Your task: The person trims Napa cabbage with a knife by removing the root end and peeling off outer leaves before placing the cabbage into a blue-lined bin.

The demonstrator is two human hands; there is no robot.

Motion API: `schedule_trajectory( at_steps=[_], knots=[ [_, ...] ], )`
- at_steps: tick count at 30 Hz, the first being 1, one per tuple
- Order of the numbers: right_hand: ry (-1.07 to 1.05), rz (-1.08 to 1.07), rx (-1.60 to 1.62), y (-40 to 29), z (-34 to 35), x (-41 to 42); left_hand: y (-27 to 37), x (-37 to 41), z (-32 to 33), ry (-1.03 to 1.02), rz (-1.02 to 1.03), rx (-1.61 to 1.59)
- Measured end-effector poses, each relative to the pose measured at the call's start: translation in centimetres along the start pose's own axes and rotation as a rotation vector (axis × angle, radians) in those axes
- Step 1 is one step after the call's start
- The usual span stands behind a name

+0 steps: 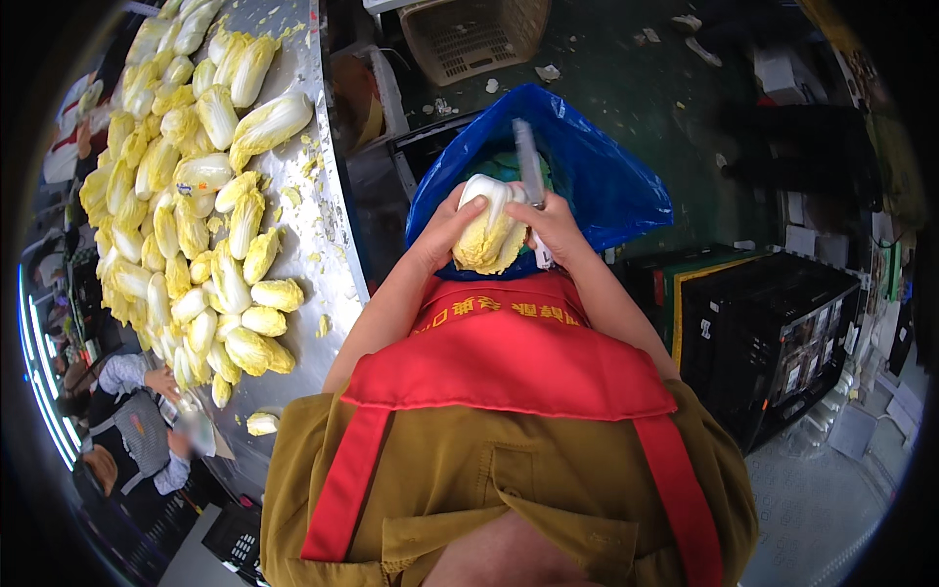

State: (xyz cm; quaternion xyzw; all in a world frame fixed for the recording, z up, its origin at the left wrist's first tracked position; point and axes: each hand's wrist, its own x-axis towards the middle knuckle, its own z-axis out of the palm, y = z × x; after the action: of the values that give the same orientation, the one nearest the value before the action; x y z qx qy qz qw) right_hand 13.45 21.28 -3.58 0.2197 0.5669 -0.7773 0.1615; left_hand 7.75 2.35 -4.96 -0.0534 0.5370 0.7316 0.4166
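Note:
A napa cabbage (488,235) with a white base and yellow leaves is held between both hands above an open blue plastic bag (616,176). My left hand (449,227) grips its left side, thumb on top. My right hand (554,224) holds a knife (528,158) with a pale handle, its blade pointing away from me and slightly blurred; the thumb of that hand rests at the cabbage's right side. Greenish matter (506,165) shows inside the bag. On the metal table (334,249) to the left lies a large heap of napa cabbages (172,227).
A plastic crate (473,37) stands on the dark floor beyond the bag, among scattered scraps. Black stacked crates (770,330) are at the right. Another person's hands (165,385) are at the table's lower left, near a lone small cabbage (262,423).

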Motion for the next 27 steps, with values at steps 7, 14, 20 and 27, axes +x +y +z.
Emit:
schedule_trajectory(
  at_steps=[7,14,20,27],
  knots=[
    [0.385,-0.167,0.024,0.6,-1.8,-0.3,-0.1,0.5,-1.4,0.151,-0.016,-0.182],
    [0.27,-0.479,-0.617,2.2,-4.3,2.1,-0.3,0.6,-1.2,0.085,-0.159,-0.382],
    [-0.062,0.07,0.021,1.6,1.3,0.0,-0.8,0.8,0.1,0.018,-0.153,-0.266],
    [0.01,-0.078,-0.186,0.1,0.8,-0.5,-0.1,-0.2,0.7,0.072,0.097,0.235]
  ],
)
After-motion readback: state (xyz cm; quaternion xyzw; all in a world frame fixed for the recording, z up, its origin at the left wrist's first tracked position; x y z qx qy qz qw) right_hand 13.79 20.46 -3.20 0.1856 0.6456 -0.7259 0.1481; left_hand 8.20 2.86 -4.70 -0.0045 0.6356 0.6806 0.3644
